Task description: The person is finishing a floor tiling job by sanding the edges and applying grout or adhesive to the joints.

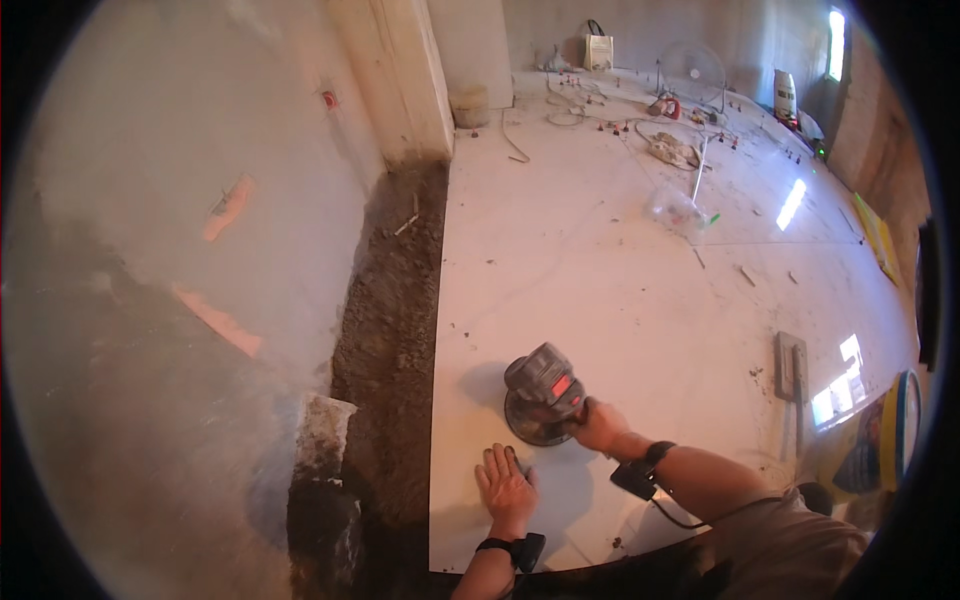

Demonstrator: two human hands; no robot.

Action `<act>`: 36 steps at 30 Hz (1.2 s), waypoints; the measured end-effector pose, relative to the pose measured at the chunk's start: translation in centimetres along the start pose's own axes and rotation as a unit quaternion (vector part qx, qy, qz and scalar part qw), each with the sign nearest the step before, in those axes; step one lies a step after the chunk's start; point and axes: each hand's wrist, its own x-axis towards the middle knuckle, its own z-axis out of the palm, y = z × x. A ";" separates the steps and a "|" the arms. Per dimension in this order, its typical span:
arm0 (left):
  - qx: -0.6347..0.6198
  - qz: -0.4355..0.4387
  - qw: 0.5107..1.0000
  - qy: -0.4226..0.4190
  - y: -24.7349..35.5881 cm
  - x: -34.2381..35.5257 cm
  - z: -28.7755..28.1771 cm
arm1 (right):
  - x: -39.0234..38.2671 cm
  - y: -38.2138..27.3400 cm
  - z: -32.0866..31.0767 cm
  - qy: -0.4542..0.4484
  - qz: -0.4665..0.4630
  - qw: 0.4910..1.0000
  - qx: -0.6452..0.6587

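A: How are the hands placed above the glossy floor?

B: The right hand (pixel 603 425) is reached out on a long, slanting forearm (pixel 710 475) from the lower right, its fist closed at the handle of a dark power tool (pixel 545 385). The fingers are curled together there; their tips are partly hidden.

A: And the left hand (pixel 507 490)?

B: It is laid palm down on the white slab (pixel 600 300), just beside the tool, with the fingers slightly spread and pointed forward. The forearm below is cut off by the lower edge. A black device is strapped to each wrist.

A: Where is the tool set?

B: Its round base is rested on the slab, near the edge bordered by a strip of dark mortar (pixel 390 290).

A: Can any writing be read?

B: A red label (pixel 561 385) is carried on the tool's body, its lettering too small to be made out. Dark printing is borne by a pale bag (pixel 598 52) at the far wall and by an upright white sack (pixel 785 95). A yellow-and-blue bucket (pixel 885 430) is seen at right, near a flat trowel (pixel 790 367).
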 end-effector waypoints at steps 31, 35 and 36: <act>0.001 -0.008 0.999 -0.042 0.7 0.1 2.2 | 14.0 -3.7 -2.4 -0.046 -0.069 0.997 -0.013; 0.041 -0.023 0.998 -0.037 -0.6 -1.2 3.0 | 13.8 -3.6 0.1 -0.011 -0.070 0.997 0.019; 0.039 -0.006 0.999 -0.035 0.5 -0.5 1.4 | 13.5 -3.2 -0.5 -0.018 -0.077 0.996 0.040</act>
